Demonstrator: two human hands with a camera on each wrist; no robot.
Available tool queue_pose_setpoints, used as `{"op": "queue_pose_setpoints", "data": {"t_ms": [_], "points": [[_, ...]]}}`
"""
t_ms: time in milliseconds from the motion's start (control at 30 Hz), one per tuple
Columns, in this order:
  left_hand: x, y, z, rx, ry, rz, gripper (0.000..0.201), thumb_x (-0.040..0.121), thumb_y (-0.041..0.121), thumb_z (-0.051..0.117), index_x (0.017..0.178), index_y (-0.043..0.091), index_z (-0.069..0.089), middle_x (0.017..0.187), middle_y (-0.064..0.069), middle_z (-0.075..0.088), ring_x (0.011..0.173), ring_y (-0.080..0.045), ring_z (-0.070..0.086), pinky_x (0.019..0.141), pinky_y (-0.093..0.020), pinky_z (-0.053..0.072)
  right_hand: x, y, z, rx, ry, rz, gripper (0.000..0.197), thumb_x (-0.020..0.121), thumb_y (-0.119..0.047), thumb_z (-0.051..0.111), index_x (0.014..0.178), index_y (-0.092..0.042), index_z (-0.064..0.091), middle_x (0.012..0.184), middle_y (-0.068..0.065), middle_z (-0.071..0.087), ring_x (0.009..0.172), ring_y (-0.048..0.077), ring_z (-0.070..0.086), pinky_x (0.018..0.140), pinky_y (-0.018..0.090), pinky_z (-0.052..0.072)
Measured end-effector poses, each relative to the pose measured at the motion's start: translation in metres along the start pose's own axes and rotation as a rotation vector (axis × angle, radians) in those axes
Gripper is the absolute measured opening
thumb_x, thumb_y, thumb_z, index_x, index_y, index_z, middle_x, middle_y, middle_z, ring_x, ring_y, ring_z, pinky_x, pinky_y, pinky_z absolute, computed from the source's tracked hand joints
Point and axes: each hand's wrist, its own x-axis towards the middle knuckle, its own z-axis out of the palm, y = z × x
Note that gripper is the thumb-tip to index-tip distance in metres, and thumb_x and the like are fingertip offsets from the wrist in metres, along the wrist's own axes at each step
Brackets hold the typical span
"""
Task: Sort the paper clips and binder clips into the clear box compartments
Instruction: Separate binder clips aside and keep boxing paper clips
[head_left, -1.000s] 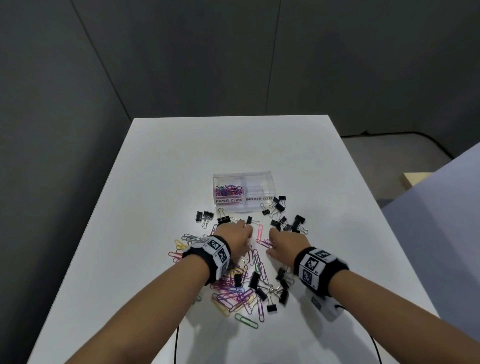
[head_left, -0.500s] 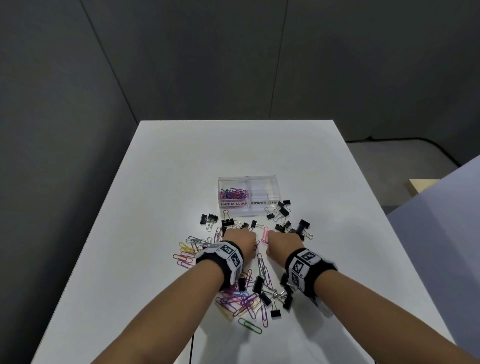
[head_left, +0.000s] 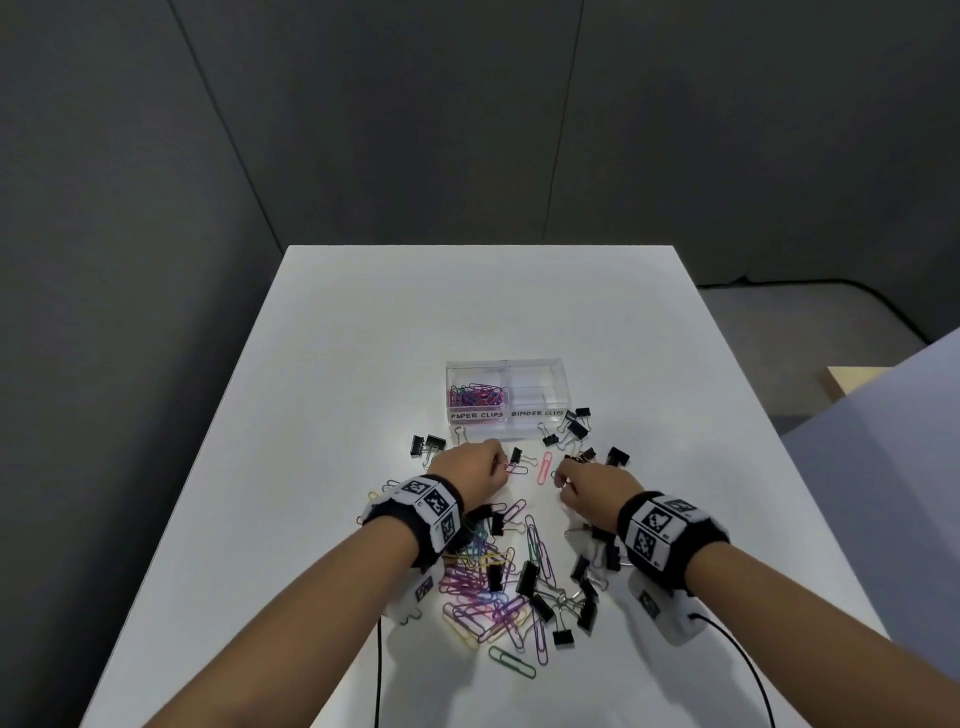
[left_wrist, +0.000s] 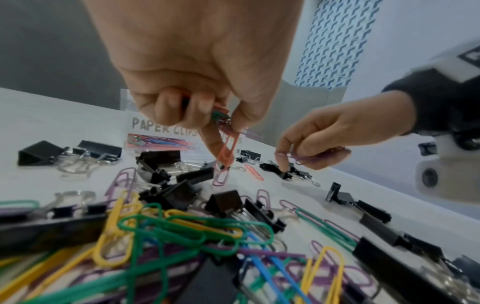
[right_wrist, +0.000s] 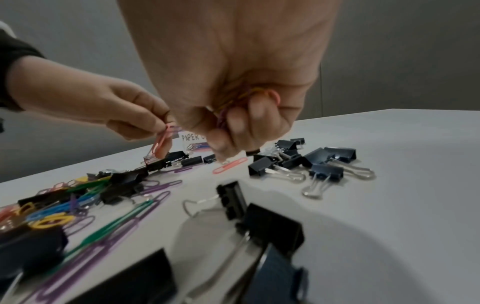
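A clear box (head_left: 558, 374) stands mid-table; its left compartment, labelled PAPER CLIPS, holds coloured clips (head_left: 475, 396), and the right one, labelled BINDER CLIPS, looks bare. My left hand (head_left: 480, 467) (left_wrist: 221, 125) pinches an orange-pink paper clip (left_wrist: 228, 150) with more clips bunched in its curled fingers. My right hand (head_left: 582, 480) (right_wrist: 233, 123) grips a bundle of paper clips (right_wrist: 244, 96); the left wrist view shows a purple clip (left_wrist: 305, 158) between its fingertips. A heap of coloured paper clips (head_left: 493, 597) and black binder clips (head_left: 527, 577) lies under both wrists.
More binder clips (head_left: 574, 428) lie by the box's right front corner, and two (head_left: 426, 446) sit left of my left hand. One pink clip (head_left: 544, 466) lies between the hands. The white table (head_left: 363, 338) has a far edge near grey walls.
Both hands have lifted slightly off the table and drawn apart, each holding paper clips. A pink clip now lies uncovered between them.
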Motion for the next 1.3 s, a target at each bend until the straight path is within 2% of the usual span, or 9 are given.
{"op": "queue_pose_setpoints", "data": {"t_ms": [200, 333, 433, 567, 667, 767, 967, 1133, 1300], "points": [[0.006, -0.002, 0.003, -0.078, -0.003, -0.01, 0.03, 0.098, 0.021, 0.03, 0.109, 0.006, 0.054, 0.086, -0.011, 0.06, 0.076, -0.022, 0.05, 0.067, -0.029, 0.037, 0.003, -0.007, 0.014, 0.147, -0.036, 0.023, 0.028, 0.096, -0.019, 0.034, 0.104, -0.004, 0.057, 0.111, 0.016, 0.064, 0.101, 0.03, 0.059, 0.078, 0.033, 0.042], [0.003, -0.003, 0.004, -0.034, 0.03, -0.079, 0.029, 0.097, 0.023, 0.029, 0.077, 0.009, 0.045, 0.069, -0.005, 0.048, 0.072, -0.023, 0.047, 0.064, -0.029, 0.034, -0.002, -0.008, 0.015, 0.155, -0.028, 0.02, 0.028, 0.097, -0.021, 0.031, 0.096, -0.011, 0.058, 0.112, 0.013, 0.064, 0.104, 0.028, 0.058, 0.079, 0.032, 0.041], [-0.001, -0.004, 0.005, 0.004, 0.075, -0.106, 0.045, 0.099, 0.034, 0.028, 0.062, 0.011, 0.042, 0.059, -0.001, 0.043, 0.067, -0.024, 0.048, 0.063, -0.03, 0.039, -0.01, -0.012, 0.016, 0.048, 0.002, 0.003, 0.03, 0.096, -0.032, 0.03, 0.08, -0.013, 0.047, 0.089, 0.01, 0.059, 0.086, 0.026, 0.055, 0.071, 0.03, 0.037], [-0.006, -0.002, 0.007, -0.023, 0.003, -0.063, 0.05, 0.101, 0.042, 0.026, 0.069, 0.012, 0.05, 0.067, -0.003, 0.052, 0.073, -0.024, 0.053, 0.069, -0.03, 0.041, -0.018, -0.022, 0.021, -0.157, -0.091, -0.019, 0.048, 0.096, -0.054, 0.029, 0.08, -0.012, 0.048, 0.081, 0.007, 0.055, 0.084, 0.026, 0.057, 0.07, 0.031, 0.037], [-0.007, -0.002, 0.007, -0.154, -0.109, -0.033, 0.037, 0.102, 0.027, 0.032, 0.1, 0.006, 0.063, 0.106, -0.013, 0.066, 0.098, -0.029, 0.061, 0.082, -0.028, 0.043, -0.022, -0.03, 0.025, -0.208, -0.131, 0.0, 0.051, 0.094, -0.054, 0.036, 0.071, -0.01, 0.043, 0.067, 0.001, 0.047, 0.077, 0.023, 0.052, 0.069, 0.03, 0.037], [-0.009, -0.003, 0.01, -0.12, -0.177, -0.059, 0.029, 0.099, 0.016, 0.036, 0.121, 0.011, 0.055, 0.125, -0.009, 0.059, 0.112, -0.027, 0.056, 0.09, -0.029, 0.042, -0.023, -0.037, 0.029, -0.192, -0.103, 0.016, 0.05, 0.09, -0.049, 0.05, 0.058, -0.015, 0.033, 0.059, -0.003, 0.038, 0.073, 0.021, 0.049, 0.067, 0.028, 0.038], [-0.011, -0.011, 0.006, 0.17, -0.101, -0.097, 0.025, 0.096, 0.034, 0.039, 0.099, 0.013, 0.053, 0.098, -0.006, 0.064, 0.097, -0.027, 0.063, 0.078, -0.033, 0.046, -0.019, -0.039, 0.022, -0.105, -0.086, 0.022, 0.014, 0.094, -0.022, 0.05, 0.089, -0.009, 0.052, 0.085, 0.005, 0.051, 0.09, 0.028, 0.059, 0.074, 0.03, 0.041], [-0.008, -0.002, 0.004, 0.303, -0.16, -0.017, 0.033, 0.093, 0.04, 0.049, 0.104, 0.012, 0.062, 0.107, -0.006, 0.067, 0.1, -0.024, 0.063, 0.079, -0.033, 0.048, -0.015, -0.035, 0.021, -0.137, -0.101, 0.035, 0.036, 0.092, -0.018, 0.047, 0.06, -0.012, 0.032, 0.061, -0.002, 0.034, 0.078, 0.022, 0.047, 0.069, 0.029, 0.037], [-0.005, 0.01, 0.008, 0.368, -0.198, 0.007, 0.031, 0.091, 0.043, 0.05, 0.081, 0.015, 0.058, 0.08, -0.002, 0.058, 0.077, -0.021, 0.055, 0.069, -0.029, 0.042, -0.016, -0.032, 0.023, -0.172, -0.067, 0.001, 0.022, 0.093, -0.015, 0.041, 0.072, -0.009, 0.04, 0.065, 0.0, 0.042, 0.081, 0.026, 0.051, 0.069, 0.029, 0.036]]}}
